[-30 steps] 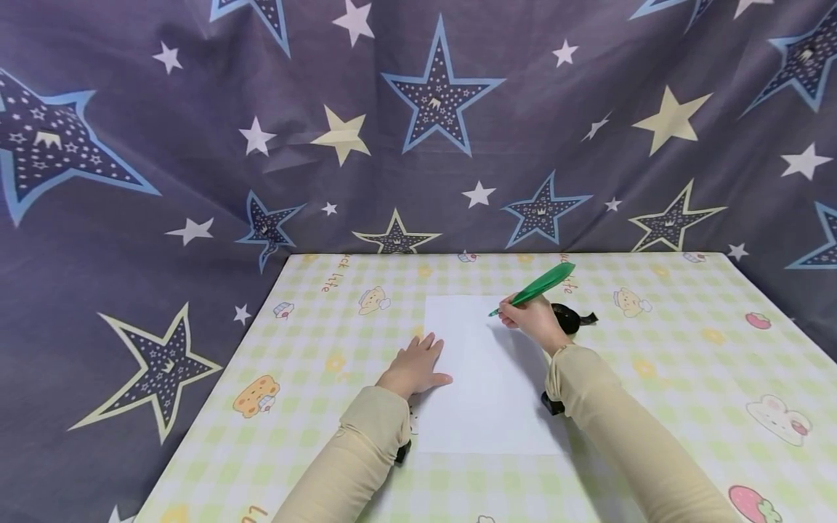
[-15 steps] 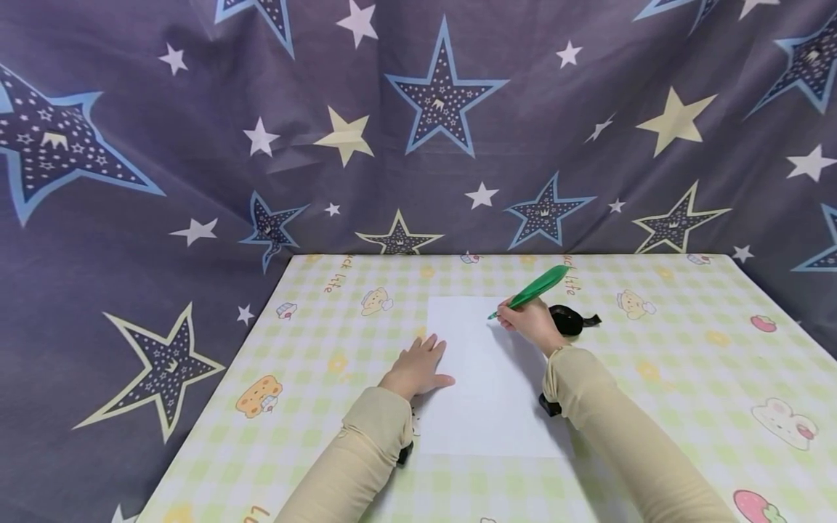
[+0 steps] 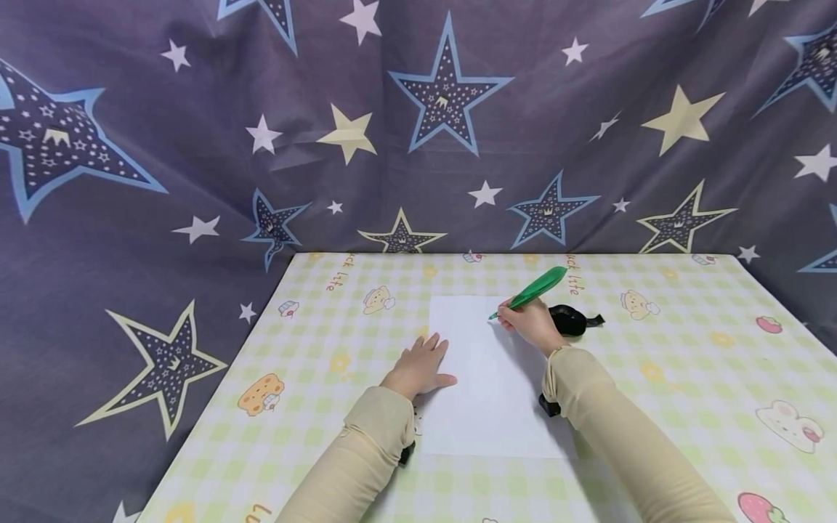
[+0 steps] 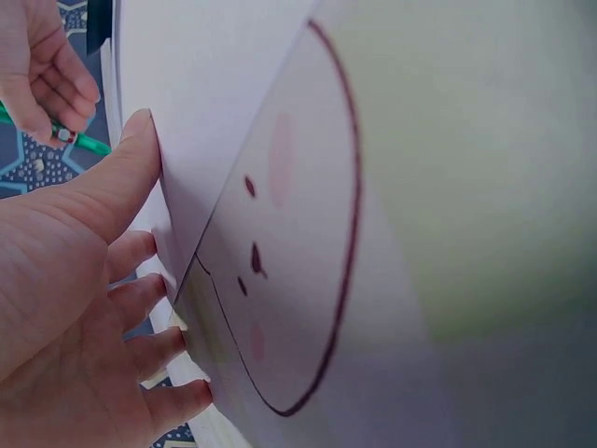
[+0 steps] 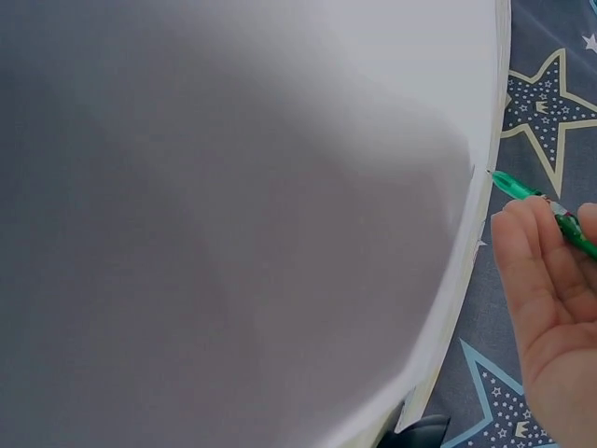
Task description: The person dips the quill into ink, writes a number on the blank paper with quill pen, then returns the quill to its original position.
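My right hand (image 3: 532, 323) pinches a green pen (image 3: 538, 289) with a leaf-shaped upper end. The pen's tip points down at the upper part of a white sheet of paper (image 3: 484, 407). In the right wrist view, a short dark line lies beside the tip of the pen (image 5: 515, 185); whether the tip touches the paper is hard to tell. My left hand (image 3: 418, 367) rests with spread fingers over the sheet's left edge, the thumb lying on the paper. In the left wrist view, the left hand (image 4: 84, 280) holds nothing.
A black rounded thing (image 3: 567, 320) with a short tail lies just right of the right hand. The table is covered by a checked cloth (image 3: 686, 378) printed with cartoon figures. Behind its far edge hangs a dark curtain (image 3: 418, 181) with stars.
The whole head view has shifted slightly. Both hands hold nearly the same places, and the pen stays at the same part of the paper with only a slight tilt.
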`<state>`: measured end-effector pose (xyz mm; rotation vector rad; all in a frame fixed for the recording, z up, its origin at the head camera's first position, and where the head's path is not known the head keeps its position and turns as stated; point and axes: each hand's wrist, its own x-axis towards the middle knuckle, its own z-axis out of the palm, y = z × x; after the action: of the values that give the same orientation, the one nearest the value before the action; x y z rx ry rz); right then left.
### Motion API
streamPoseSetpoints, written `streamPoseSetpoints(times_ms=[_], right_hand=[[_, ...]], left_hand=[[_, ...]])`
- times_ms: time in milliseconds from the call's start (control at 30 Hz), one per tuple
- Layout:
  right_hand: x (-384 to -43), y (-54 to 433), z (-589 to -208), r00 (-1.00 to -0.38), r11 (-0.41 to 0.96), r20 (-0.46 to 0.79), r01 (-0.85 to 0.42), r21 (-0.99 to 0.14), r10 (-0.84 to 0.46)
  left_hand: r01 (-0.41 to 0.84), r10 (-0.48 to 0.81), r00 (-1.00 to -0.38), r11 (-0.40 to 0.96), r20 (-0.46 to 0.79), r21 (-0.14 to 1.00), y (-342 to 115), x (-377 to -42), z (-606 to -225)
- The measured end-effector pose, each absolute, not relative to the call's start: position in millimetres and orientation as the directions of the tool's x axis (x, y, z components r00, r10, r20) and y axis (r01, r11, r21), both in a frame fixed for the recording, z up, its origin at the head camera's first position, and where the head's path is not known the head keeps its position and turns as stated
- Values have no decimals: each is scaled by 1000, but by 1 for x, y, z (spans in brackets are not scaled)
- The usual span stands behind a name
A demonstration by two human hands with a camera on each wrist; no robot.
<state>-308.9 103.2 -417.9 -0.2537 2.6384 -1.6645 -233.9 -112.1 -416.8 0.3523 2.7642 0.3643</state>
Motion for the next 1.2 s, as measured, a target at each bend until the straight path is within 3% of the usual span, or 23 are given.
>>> streamPoseSetpoints(times_ms=[1200], right_hand=[[-309, 98, -415, -988, 507, 32, -106, -855, -152]], left_hand=[[204, 286, -915, 937, -283, 285, -112, -232, -413]])
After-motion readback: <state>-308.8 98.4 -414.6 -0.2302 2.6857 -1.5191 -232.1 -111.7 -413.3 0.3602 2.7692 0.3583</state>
